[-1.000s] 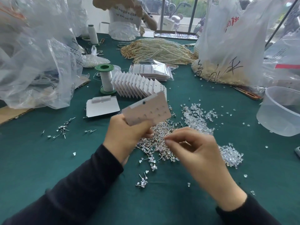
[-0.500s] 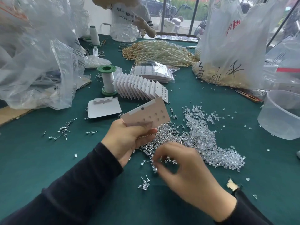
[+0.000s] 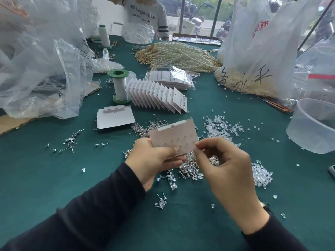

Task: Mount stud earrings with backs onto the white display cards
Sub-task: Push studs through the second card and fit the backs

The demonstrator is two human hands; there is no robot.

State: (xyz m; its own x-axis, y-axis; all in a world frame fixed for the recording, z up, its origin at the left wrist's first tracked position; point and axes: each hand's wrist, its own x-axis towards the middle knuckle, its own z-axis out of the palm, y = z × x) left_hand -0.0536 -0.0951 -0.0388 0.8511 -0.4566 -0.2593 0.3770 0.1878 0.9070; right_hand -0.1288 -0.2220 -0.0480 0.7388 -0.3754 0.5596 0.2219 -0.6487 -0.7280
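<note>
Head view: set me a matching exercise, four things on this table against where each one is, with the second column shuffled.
Things:
1. thread spool
2. plastic tub
3. pearl strands
4. display card

Places:
A. in the grip of the left hand
B. heaped at the far side of the table
C. on the right side of the table
D. standing upright, just left of the fanned row of cards

Pairs: 1-D, 2-C, 3-B, 4-A.
</note>
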